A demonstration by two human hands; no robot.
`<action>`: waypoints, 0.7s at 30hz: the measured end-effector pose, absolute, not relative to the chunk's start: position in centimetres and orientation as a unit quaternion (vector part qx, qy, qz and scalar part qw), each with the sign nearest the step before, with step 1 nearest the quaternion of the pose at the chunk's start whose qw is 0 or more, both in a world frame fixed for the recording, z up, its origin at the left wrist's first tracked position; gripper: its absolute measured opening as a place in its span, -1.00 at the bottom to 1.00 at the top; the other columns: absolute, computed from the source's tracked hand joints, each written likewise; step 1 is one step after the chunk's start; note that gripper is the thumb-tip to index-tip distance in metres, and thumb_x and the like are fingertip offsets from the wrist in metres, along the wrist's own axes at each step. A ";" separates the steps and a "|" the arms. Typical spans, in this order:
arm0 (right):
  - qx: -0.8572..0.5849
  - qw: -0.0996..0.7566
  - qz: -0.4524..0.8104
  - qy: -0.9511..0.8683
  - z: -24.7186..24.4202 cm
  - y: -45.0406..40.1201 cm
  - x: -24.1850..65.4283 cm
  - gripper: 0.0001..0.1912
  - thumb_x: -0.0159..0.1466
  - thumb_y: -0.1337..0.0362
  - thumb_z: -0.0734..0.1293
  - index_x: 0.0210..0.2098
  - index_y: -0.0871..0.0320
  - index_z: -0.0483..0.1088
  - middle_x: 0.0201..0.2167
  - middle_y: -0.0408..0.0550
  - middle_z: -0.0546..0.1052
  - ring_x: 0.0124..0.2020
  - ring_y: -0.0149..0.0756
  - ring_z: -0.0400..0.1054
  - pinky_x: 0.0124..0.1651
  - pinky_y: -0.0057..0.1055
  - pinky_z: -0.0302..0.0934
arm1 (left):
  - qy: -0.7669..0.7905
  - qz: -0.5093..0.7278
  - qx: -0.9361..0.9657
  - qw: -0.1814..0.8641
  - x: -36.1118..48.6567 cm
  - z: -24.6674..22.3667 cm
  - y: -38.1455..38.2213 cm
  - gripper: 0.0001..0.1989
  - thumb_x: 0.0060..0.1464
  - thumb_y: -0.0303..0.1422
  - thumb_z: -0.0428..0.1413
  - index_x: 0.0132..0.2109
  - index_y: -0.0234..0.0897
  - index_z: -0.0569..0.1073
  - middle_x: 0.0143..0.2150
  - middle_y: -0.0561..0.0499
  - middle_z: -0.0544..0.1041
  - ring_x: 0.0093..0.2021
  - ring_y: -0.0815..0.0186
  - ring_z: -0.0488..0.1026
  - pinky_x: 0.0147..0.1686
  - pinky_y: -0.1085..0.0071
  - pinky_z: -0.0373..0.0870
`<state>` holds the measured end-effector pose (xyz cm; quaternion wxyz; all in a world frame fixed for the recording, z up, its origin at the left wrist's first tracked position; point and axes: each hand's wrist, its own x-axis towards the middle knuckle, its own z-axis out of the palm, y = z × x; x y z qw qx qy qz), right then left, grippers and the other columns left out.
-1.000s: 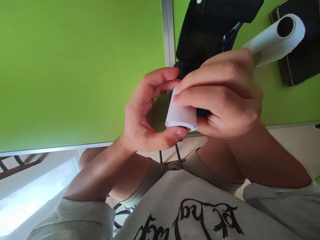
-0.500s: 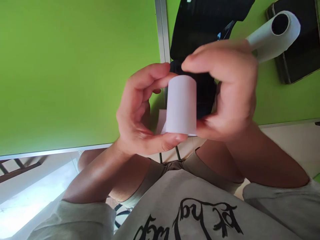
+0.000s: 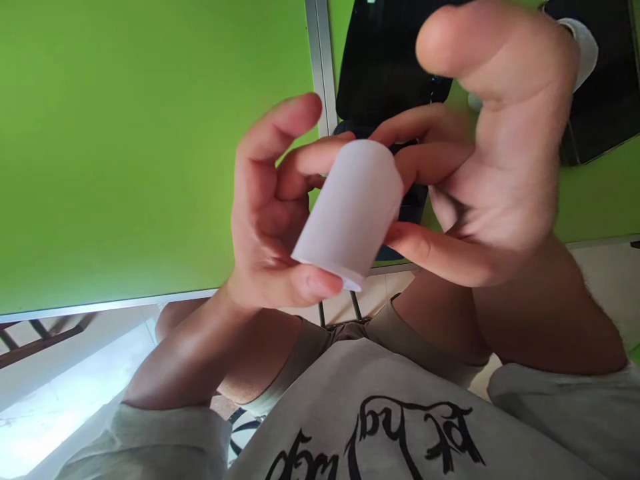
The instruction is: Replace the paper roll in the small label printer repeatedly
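"Gripping anything, that left hand (image 3: pixel 257 223)?"

"Yes, a white paper roll (image 3: pixel 353 210), thumb at its lower end, a finger at its upper."

"And the right hand (image 3: pixel 517 163)?"

"Thumb and fingertips grasp the roll's right side; the forefinger stands clear."

"Where's the roll?"

"Between both hands, tilted, near the edge of the green table (image 3: pixel 150 133)."

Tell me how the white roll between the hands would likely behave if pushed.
If laid on its side, the white roll would probably roll, its wall being rounded. Its thin-looking lower edge suggests the outer layer might bend or crease under a firm push.
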<state>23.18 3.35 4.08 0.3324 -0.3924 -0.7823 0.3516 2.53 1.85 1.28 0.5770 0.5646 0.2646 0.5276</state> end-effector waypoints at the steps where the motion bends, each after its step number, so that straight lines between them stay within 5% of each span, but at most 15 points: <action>1: -0.379 0.346 0.345 -0.786 4.0 3.3 23.3 -0.32 0.29 0.18 0.32 0.39 -0.09 0.18 0.51 -0.19 0.17 0.22 -0.31 0.39 0.29 -0.30 0.45 | 0.273 0.525 0.546 0.593 2.5 1.4 2.0 -0.48 0.20 0.08 0.31 0.22 0.11 0.43 0.09 0.23 0.61 0.14 0.33 0.60 0.10 0.24 0.68; 6: -0.359 0.311 0.374 -0.797 3.9 3.2 23.7 -0.13 0.19 0.33 0.36 0.45 -0.14 0.08 0.51 -0.23 0.13 0.19 -0.29 0.34 -0.19 -0.50 0.49 | 0.279 0.477 0.551 0.625 1.8 1.1 3.0 -0.34 0.14 0.25 0.24 0.21 0.04 0.36 0.11 0.12 0.56 0.21 0.11 0.60 -0.12 0.23 0.72; 10: -0.379 0.277 0.374 -0.800 4.1 3.1 23.8 -0.14 0.17 0.32 0.34 0.42 -0.22 0.06 0.38 -0.19 0.32 0.15 -0.19 0.41 -0.08 -0.27 0.55 | 0.297 0.534 0.558 0.561 2.3 0.0 3.1 -0.27 0.17 0.42 0.00 0.17 -0.02 0.41 -0.05 0.08 0.55 0.06 0.12 0.66 -0.17 0.20 0.67; 14: -0.349 0.265 0.297 -0.848 4.1 3.4 23.5 -0.47 0.30 0.31 0.27 0.26 -0.07 0.28 -0.11 -0.12 0.57 0.07 -0.18 0.50 0.08 -0.13 0.53 | 0.330 0.580 0.583 0.463 3.1 -0.6 2.5 -0.37 0.27 0.32 0.02 0.17 0.00 0.49 -0.01 0.10 0.47 0.06 0.24 0.63 -0.12 0.29 0.57; 17: -0.345 0.286 0.240 -0.861 3.8 3.6 23.2 -0.61 0.32 0.28 0.29 0.14 0.00 0.37 -0.11 -0.15 0.59 0.05 -0.20 0.52 0.22 -0.02 0.45 | 0.315 0.573 0.607 0.451 3.3 -0.3 2.4 -0.52 0.37 0.17 0.04 0.13 -0.03 0.54 -0.08 0.13 0.49 -0.14 0.44 0.59 -0.28 0.49 0.53; 21: -0.359 0.324 0.236 -0.843 3.3 3.6 22.8 -0.58 0.40 0.18 0.24 0.23 0.02 0.35 -0.11 -0.13 0.53 0.01 -0.28 0.48 0.23 -0.13 0.43 | 0.295 0.538 0.636 0.467 3.3 0.3 2.8 -0.55 0.38 0.19 0.00 0.10 0.04 0.50 -0.15 0.16 0.57 -0.28 0.44 0.58 -0.32 0.47 0.61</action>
